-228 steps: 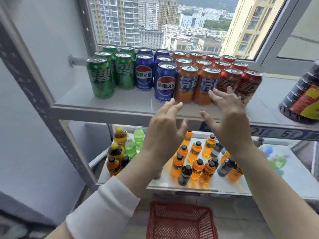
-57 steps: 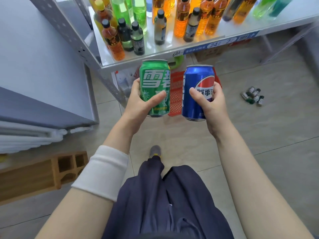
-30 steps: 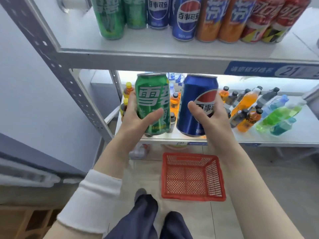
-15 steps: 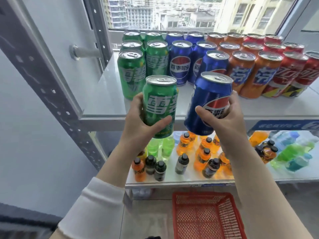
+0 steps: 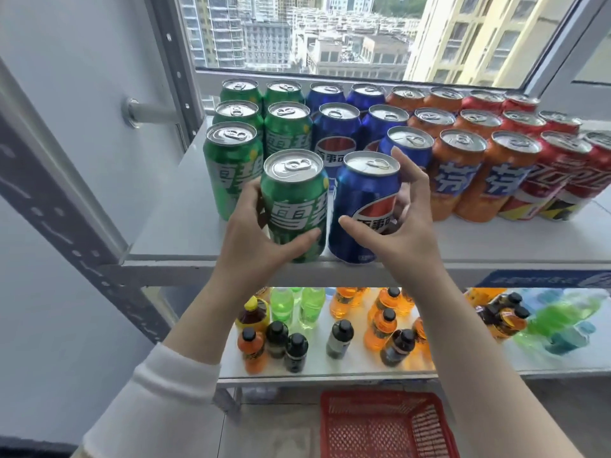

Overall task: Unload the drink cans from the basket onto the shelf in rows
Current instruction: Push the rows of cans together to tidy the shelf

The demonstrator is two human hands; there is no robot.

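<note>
Head view, and we're looking down over both forearms at the top shelf (image 5: 165, 233). Our left hand (image 5: 251, 236) is wrapped round a green can (image 5: 294, 206), thumb across the front below the label and fingers tucked round the can's left side, so that's a full grip. Our right hand (image 5: 406, 226) has the blue can (image 5: 363, 206), thumb on the front by the logo, fingers spread and curled round its right side up toward the rim. Both stand upright, side by side and almost touching, with their bases right at the shelf's front edge; whether they're fully set down, we can't tell. Behind them the stock runs back toward the window (image 5: 330, 34) in colour order. The green cans (image 5: 231, 173) are on the left, then the blue cans (image 5: 337, 133), then the orange cans (image 5: 459, 173), and the red cans (image 5: 558, 173) are out on the right. Our green can sits just in front of the shorter green column, and our blue one is in front of the blue group. A white sleeve (image 5: 158, 401) covers the left forearm. Below, small bottles (image 5: 380, 328) in orange, green and dark colours stand on the lower shelf (image 5: 363, 368). The red basket (image 5: 383, 428) is on the floor beneath it, cut off by the bottom of the frame.
</note>
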